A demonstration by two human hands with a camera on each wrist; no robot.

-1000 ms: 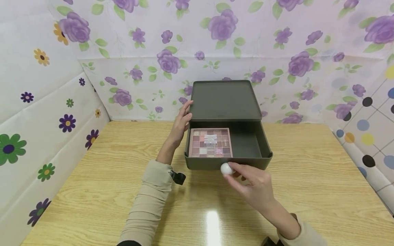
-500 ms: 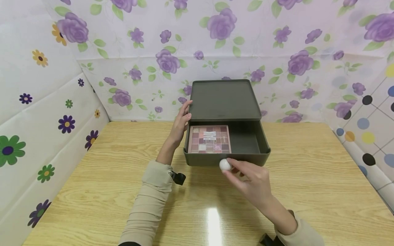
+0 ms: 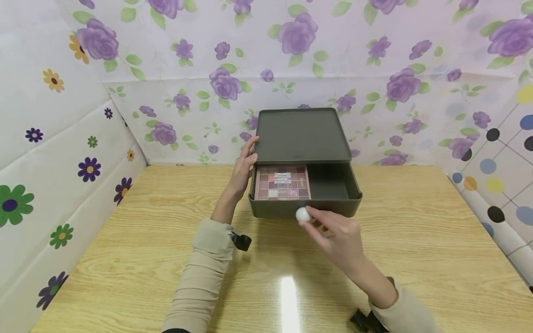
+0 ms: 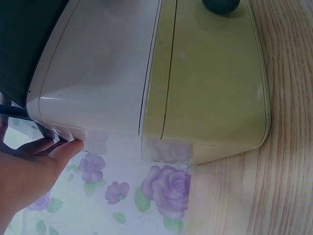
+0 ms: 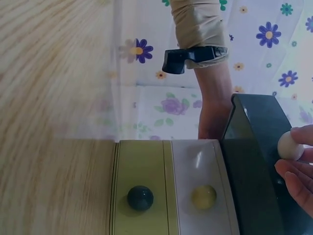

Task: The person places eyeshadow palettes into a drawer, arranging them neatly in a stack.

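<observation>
A tabletop drawer unit with a dark grey top stands near the back of the table. Its dark top drawer is partly out, and an eyeshadow palette lies in the drawer's left half. My right hand pinches the drawer's round white knob between thumb and fingers. My left hand rests against the unit's left side, fingers fairly straight and toward the back. Below, the white drawer and the olive drawer are closed in the left wrist view.
The lower drawers carry a yellow knob and a dark knob. A wood-grain table lies under the unit. Flower-print sheets hang behind and to the left, a dotted sheet to the right.
The top drawer has slid a little way inward, and the right hand on its knob has moved away from me with it. The left hand has stayed at the unit's side.
</observation>
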